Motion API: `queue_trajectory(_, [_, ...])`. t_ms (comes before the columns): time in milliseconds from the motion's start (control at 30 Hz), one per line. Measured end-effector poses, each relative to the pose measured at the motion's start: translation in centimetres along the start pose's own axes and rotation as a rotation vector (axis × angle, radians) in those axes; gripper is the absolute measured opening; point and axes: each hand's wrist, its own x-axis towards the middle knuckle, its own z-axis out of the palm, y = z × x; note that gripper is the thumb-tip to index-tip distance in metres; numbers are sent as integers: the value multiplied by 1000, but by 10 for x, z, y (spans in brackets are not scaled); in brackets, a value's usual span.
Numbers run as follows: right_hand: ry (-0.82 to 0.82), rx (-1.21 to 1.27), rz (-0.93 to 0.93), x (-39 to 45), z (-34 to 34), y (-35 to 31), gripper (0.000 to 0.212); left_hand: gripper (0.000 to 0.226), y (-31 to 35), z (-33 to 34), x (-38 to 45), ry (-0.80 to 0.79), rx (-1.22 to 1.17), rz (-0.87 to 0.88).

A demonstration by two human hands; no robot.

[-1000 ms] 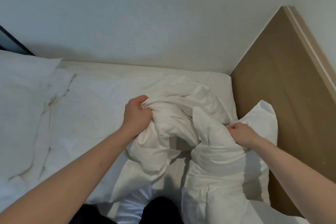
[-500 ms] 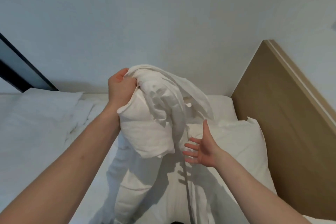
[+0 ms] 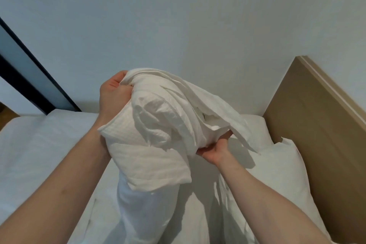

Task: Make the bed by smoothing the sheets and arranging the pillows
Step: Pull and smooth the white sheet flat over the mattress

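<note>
A bunched white duvet (image 3: 158,136) hangs lifted above the bed, its lower part trailing down to the mattress. My left hand (image 3: 112,95) grips its top fold at the upper left. My right hand (image 3: 214,149) holds the duvet from below on the right, its fingertips tucked under a loose flap and hidden by cloth. A white pillow (image 3: 281,166) lies flat at the right, against the headboard. The white bed sheet (image 3: 43,144) stretches out to the left.
A tan wooden headboard (image 3: 324,128) rises at the right. A plain white wall (image 3: 178,25) runs behind the bed. A dark window frame (image 3: 29,77) slants at the upper left.
My left hand has raised the duvet off the bed. My right hand let go of the cloth, opened in the air, and now holds the duvet from underneath.
</note>
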Motion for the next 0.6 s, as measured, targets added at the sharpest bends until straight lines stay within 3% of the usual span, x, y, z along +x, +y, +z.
queue_trajectory(167, [-26,-5,-179,-19,27,11,124,37,-4,-1,11,44,-41,13])
queue_trajectory(333, [182,-157,61,-29,-30,61,145,48,-17,-5,39,13,-119,-33])
queue_trajectory(400, [171,-112,122,-25,-38,70,159,50,-20,-3,43,-20,-130,-36])
queue_trajectory(500, [80,80,-43,-18,-15,55,143,42,-22,3,41,-72,-132,0])
queue_trajectory(600, [113,146,-278,-23,24,29,128,41,-26,2,41,-85,-151,21])
